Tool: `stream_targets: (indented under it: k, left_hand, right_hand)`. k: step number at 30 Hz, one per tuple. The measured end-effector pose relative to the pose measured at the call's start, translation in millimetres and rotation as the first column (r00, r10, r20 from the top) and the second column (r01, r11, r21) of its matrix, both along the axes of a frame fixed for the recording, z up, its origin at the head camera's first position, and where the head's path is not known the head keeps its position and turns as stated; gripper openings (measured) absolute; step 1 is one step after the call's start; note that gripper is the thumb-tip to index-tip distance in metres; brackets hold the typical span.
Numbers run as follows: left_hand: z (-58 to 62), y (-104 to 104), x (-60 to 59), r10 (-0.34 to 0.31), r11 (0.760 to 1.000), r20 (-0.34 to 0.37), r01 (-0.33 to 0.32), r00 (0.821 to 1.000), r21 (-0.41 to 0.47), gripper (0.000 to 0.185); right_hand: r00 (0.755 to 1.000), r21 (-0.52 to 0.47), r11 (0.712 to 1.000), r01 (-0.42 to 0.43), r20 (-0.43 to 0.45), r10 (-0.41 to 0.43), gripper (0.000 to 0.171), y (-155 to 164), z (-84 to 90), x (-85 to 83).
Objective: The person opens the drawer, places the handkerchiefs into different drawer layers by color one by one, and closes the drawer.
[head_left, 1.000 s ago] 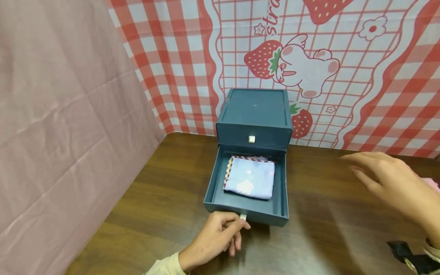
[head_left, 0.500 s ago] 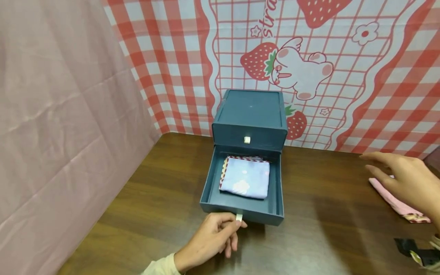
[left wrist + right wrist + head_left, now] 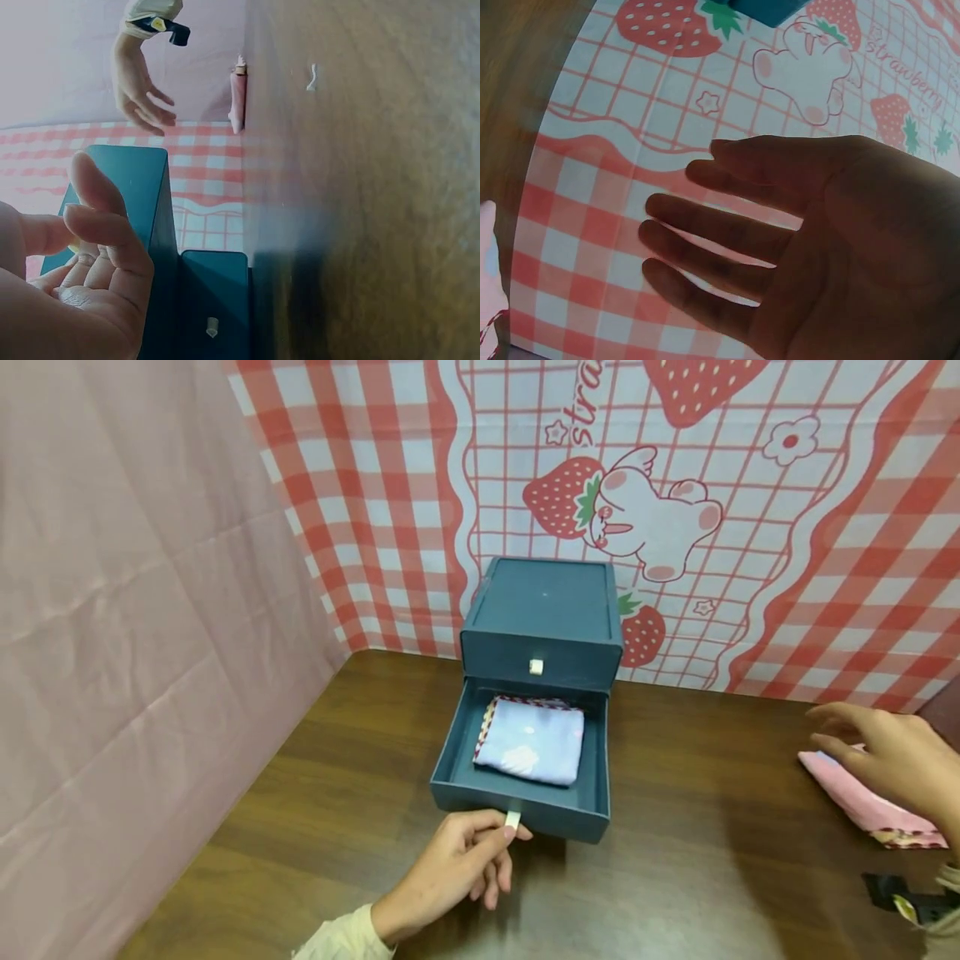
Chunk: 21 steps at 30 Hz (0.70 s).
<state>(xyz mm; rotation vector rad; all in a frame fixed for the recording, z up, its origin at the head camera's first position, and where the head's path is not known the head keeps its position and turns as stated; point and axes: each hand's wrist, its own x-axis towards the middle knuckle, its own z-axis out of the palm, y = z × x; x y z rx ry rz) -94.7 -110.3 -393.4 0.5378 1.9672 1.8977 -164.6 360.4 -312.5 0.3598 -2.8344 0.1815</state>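
My left hand (image 3: 457, 864) pinches the pale pull tab (image 3: 513, 819) on the front of a dark teal drawer (image 3: 480, 793). This drawer stands pulled out of a small teal chest (image 3: 547, 597). Inside it lies a folded light-blue cloth (image 3: 528, 743) with a red-and-white edge. The left wrist view shows the curled fingers (image 3: 112, 232) close against the drawer front. My right hand (image 3: 892, 760) hovers at the right with bent, spread fingers and holds nothing. It partly covers a folded pink cloth (image 3: 862, 802) on the table.
The chest's upper drawer (image 3: 495, 658) is closed, with a pale knob (image 3: 536, 667). Below the pulled-out one, the left wrist view shows another closed drawer front (image 3: 214, 285). A brown wooden table (image 3: 675, 877) meets a strawberry-print curtain (image 3: 787, 568) behind and a pink curtain (image 3: 135, 610) at left.
My right hand has moved right, over the pink cloth. The drawer has slid slightly toward the chest, my left hand still on its tab. The head view has shifted a little.
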Motion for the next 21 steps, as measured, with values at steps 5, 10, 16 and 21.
stream_targets:
  k: [5,10,16,21]
  left_hand:
    - [0.1,0.1,-2.9,0.019,1.000,0.009,-0.019,1.000,0.007,0.029]
    - [1.2,-1.5,-6.6,0.023,1.000,-0.005,-0.023,1.000,0.004,0.029]
    - [3.9,1.8,-13.8,0.020,1.000,-0.011,-0.020,1.000,0.001,0.028]
    - [7.9,5.9,-18.8,0.030,1.000,0.024,-0.029,0.999,-0.004,0.027]
  right_hand:
    - [0.997,0.007,1.000,0.002,0.075,-0.002,0.030,8.8,-9.2,-1.7]
    - [0.975,-0.005,1.000,0.000,0.221,0.001,0.035,15.0,-15.9,-6.2]
    - [0.956,-0.008,1.000,0.009,0.294,-0.007,0.039,18.5,-19.9,-9.7]
    - [0.956,-0.003,1.000,0.011,0.294,-0.010,0.039,19.8,-21.0,-10.3]
